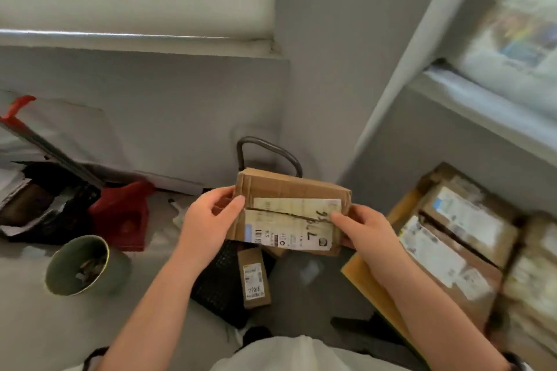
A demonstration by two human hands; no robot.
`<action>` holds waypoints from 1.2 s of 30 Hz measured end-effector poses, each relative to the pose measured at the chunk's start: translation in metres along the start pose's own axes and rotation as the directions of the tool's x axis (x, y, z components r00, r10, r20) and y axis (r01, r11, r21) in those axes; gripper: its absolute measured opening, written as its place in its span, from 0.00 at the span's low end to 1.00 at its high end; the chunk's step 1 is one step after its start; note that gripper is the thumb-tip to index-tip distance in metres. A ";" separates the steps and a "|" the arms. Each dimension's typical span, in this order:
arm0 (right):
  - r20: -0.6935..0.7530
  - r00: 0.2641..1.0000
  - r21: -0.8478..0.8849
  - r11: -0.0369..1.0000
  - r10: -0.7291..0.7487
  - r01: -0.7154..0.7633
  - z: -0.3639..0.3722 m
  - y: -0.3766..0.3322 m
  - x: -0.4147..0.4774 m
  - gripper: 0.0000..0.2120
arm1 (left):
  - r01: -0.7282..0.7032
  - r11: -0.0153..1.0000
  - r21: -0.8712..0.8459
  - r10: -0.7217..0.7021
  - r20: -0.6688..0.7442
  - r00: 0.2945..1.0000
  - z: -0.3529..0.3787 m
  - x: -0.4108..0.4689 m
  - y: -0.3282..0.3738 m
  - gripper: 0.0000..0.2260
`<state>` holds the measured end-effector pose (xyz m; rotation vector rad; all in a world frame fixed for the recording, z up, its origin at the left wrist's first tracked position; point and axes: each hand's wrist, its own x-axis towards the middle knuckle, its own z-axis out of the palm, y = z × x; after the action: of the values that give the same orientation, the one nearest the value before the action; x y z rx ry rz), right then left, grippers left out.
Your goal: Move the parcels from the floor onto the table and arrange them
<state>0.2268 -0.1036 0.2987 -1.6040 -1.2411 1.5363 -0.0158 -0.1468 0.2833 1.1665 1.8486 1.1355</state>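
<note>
You hold the box (289,208) up in front of you, over the floor, with both hands. Your left hand (211,220) grips its left end, thumb curled over the top face, and your right hand (366,233) pinches the right end, thumb on the label.

Neither palm seems to sit under it, so you carry it by the edges alone (and the cardboard looks creased and soft along the taped seam). If the box is heavier than it looks, or a flap gives way, it can slip from your fingers and drop onto the small box (254,280) lying on the floor just below.

The table (360,272) is to your right, and the packed boxes (461,235) on it sit close together, reaching near its edge. Swing across too fast and you may knock them, or set this one half off the edge, where it would tip back to the floor.

Mind your step as well: the bin (78,265) and the red bag (123,217) lie near on your left.
</note>
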 end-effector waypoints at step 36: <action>-0.838 0.510 0.428 0.814 0.195 0.393 -0.205 0.143 -0.316 0.14 | -0.268 0.941 -0.208 0.329 0.755 0.568 0.250 -0.213 0.140 0.05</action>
<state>0.4895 -0.4070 0.3373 -1.4767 -0.2237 0.6645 0.3278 -0.2319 0.3287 1.6408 0.9290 0.6458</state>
